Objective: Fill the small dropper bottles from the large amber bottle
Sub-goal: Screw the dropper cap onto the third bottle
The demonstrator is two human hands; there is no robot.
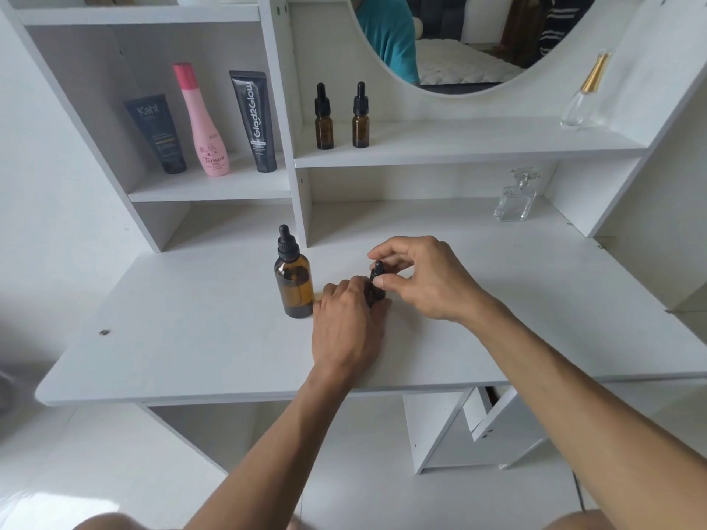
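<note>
Both hands meet on my white desk [191,338]: left hand [346,323] grips a small dropper bottle [377,286] (beside the large amber bottle [294,285]), right hand [424,279] pinches its cap.

Pic was bright w/ soft, even daylight, prob from the left. Shadows stayed faint on the white desk [191,338]. Wide-angle bent the edges; bottom corners looked blurry, overexposed.
</note>
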